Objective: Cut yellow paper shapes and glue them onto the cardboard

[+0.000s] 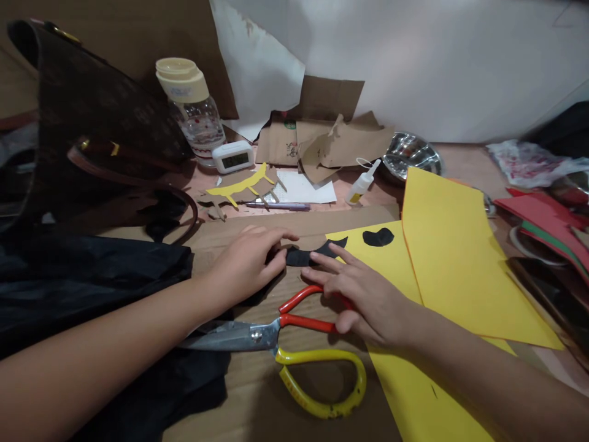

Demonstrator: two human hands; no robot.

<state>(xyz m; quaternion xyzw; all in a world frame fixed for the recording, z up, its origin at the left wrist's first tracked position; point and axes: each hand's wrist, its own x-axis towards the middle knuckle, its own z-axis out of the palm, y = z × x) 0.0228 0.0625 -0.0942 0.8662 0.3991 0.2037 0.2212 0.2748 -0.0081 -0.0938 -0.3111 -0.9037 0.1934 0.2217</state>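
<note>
Left hand and right hand bare, fingers slim. Left forearm and right forearm bare as far as seen, smooth, tapering toward wrists.

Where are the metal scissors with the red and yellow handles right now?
In the head view, the scissors lie below centre on brown cardboard, red handle partly hidden by the right hand, blades pointing left toward black sheeting.

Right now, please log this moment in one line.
left hand: at end of black strip; right hand: touching same strip; scissors: near hands; glue bottle: farther back
</note>
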